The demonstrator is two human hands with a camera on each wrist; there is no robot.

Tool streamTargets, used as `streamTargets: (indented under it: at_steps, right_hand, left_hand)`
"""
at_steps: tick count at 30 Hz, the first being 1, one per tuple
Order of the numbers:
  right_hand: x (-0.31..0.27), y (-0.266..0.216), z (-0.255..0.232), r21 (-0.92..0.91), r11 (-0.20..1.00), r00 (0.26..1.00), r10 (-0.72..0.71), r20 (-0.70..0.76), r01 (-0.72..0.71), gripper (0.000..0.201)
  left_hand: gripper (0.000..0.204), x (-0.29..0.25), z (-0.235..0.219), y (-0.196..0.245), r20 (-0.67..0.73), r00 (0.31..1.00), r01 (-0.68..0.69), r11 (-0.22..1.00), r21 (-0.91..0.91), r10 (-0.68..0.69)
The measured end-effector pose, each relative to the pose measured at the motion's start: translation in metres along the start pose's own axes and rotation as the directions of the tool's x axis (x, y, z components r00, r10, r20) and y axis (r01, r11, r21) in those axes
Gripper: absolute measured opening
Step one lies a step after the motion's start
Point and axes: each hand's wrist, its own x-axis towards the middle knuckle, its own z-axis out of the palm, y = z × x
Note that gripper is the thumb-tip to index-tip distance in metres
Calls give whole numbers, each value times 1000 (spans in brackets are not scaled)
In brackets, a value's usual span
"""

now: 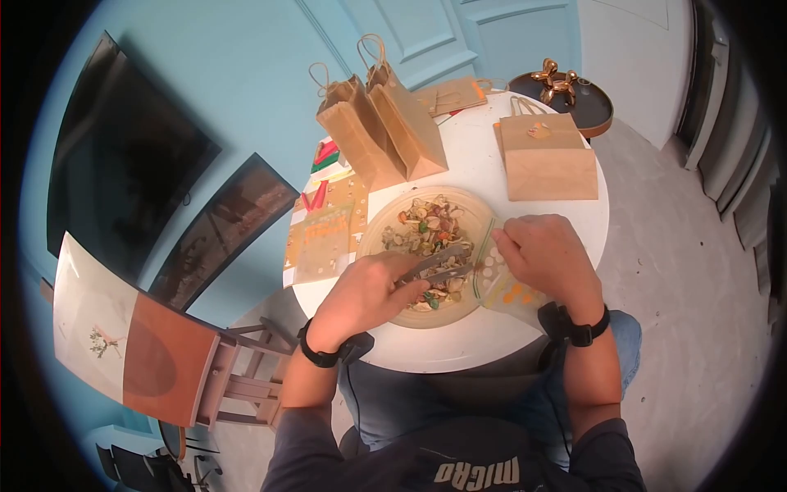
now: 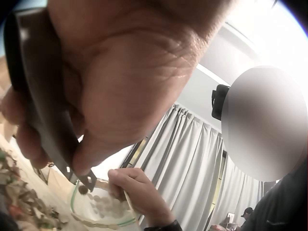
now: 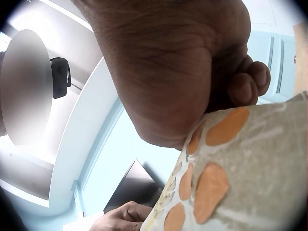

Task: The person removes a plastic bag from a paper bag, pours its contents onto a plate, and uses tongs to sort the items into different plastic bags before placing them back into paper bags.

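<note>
My left hand (image 1: pixel 365 291) grips grey tongs (image 1: pixel 443 261) over a round beige tray (image 1: pixel 449 321) heaped with mixed dried pieces (image 1: pixel 430 225), brown, cream, orange and green. In the left wrist view the tips of the tongs reach the mouth of a zip pouch (image 2: pixel 103 208), and a small round brown piece (image 2: pixel 83 189) shows at them. My right hand (image 1: pixel 549 256) holds this pouch by its upper edge, at the tray's right side. The pouch has a green-edged opening and a pattern of white and orange spots, seen close in the right wrist view.
Two tall brown paper bags (image 1: pixel 381 131) stand behind the tray, a shorter paper bag (image 1: pixel 551 164) at the back right. Flat patterned pouches (image 1: pixel 324 242) and red clips (image 1: pixel 316 197) lie left on the white round table (image 1: pixel 410 357). Behind, a side table (image 1: pixel 594 111) bears a balloon-dog figure.
</note>
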Motion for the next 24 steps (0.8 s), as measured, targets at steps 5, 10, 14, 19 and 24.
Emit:
streamTargets:
  at_steps: [5, 10, 14, 19, 24]
  right_hand:
    - [-2, 5, -5, -4, 1000, 1000, 11, -6, -11, 38]
    - [-2, 5, -4, 3, 1000, 1000, -2, -5, 2, 38]
    - [-4, 5, -7, -1, 1000, 1000, 11, 3, -11, 39]
    - [-3, 3, -6, 0, 1000, 1000, 12, 4, -12, 40]
    - [-2, 4, -4, -4, 1000, 1000, 7, 4, -7, 40]
  left_hand:
    - [37, 2, 16, -7, -17, 1000, 1, 997, 83, 0]
    - [40, 0, 48, -14, -60, 998, -2, 946, 323, 22]
    - [37, 6, 52, -28, -124, 988, 129, 924, 359, -89]
    - [33, 12, 45, -57, -48, 981, 196, 946, 257, -190]
    - [31, 14, 47, -64, -54, 980, 198, 962, 190, -191]
